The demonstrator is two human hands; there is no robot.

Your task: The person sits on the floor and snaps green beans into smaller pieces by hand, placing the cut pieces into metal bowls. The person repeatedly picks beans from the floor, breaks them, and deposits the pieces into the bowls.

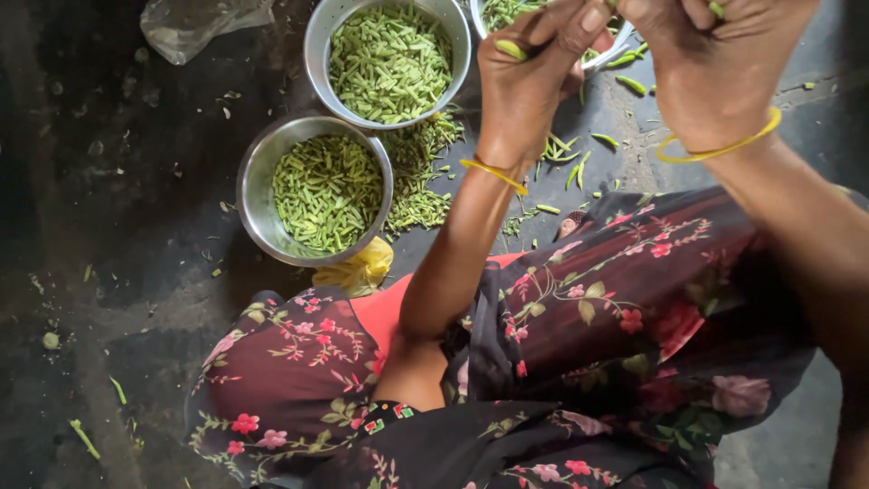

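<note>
My left hand [525, 77] is raised at the top centre, fingers closed on a green bean pod [510, 49]. My right hand [715, 63] is close beside it at the top right, fingers curled around another piece of green bean [717, 9]. Each wrist wears a thin yellow bangle. Below and left of the hands stand two steel bowls full of cut green bean pieces, one nearer [256, 213] and one farther [319, 54]. A third steel bowl [612, 54] with beans shows partly behind my hands.
A heap of cut bean pieces [418, 177] lies on the dark floor between the bowls. Loose bean trimmings [579, 163] are scattered near my knee. A clear plastic bag [195, 23] lies top left, a yellow bag [362, 270] by the near bowl. My floral-clothed legs fill the bottom.
</note>
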